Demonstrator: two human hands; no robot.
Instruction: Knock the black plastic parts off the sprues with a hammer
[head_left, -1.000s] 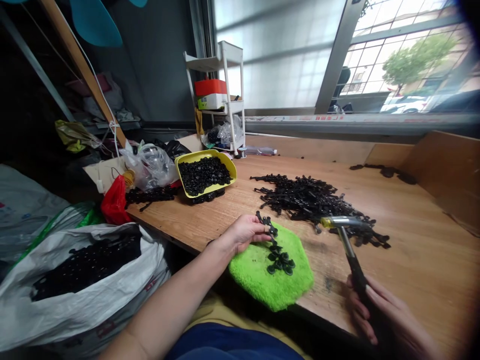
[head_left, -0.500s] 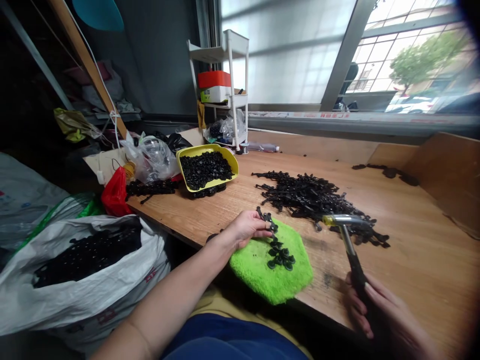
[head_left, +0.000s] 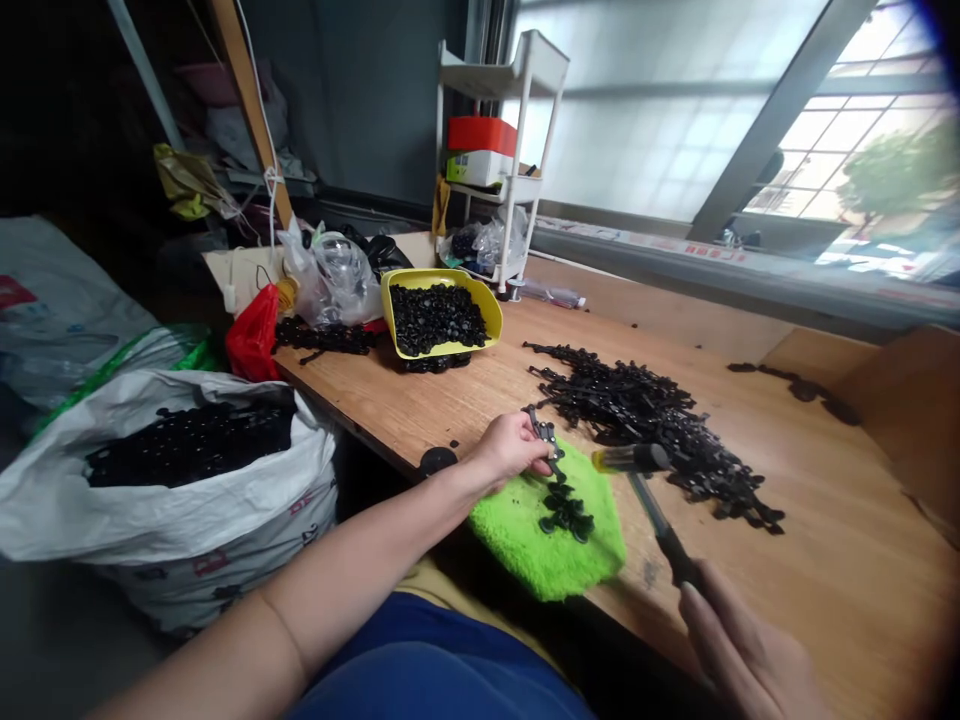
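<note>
While pinching a black knobbed strip [head_left: 545,432] between thumb and fingers of the left grip [head_left: 516,445], rests that wrist over the far left edge of the green cloth [head_left: 544,560]. Wraps the right grip [head_left: 731,625] around the dark handle of a hammer [head_left: 651,505], just right of the green cloth, and holds the head, yellow at one end and dark at the other, near its far right edge. Cannot tell from this view whether to call the head touching or raised. Has a small cluster of black parts [head_left: 568,510] on the green cloth, close to the strip's lower end. Shows a long, loose heap of black strips [head_left: 652,410] beyond and to the right of the green cloth, on the wooden counter [head_left: 420,415]. Has a yellow tray [head_left: 450,352] full of small black pieces [head_left: 439,318] farther off to the left of the green cloth, tilted on top of more black parts [head_left: 435,365]. Shows a dark round object [head_left: 437,460] at the counter edge, left of the green cloth. Has a red bag [head_left: 255,335] and a clear plastic bag [head_left: 341,285] well to its far left, and an open white sack [head_left: 187,540] holding black material [head_left: 202,440] off the counter, left of the green cloth.
</note>
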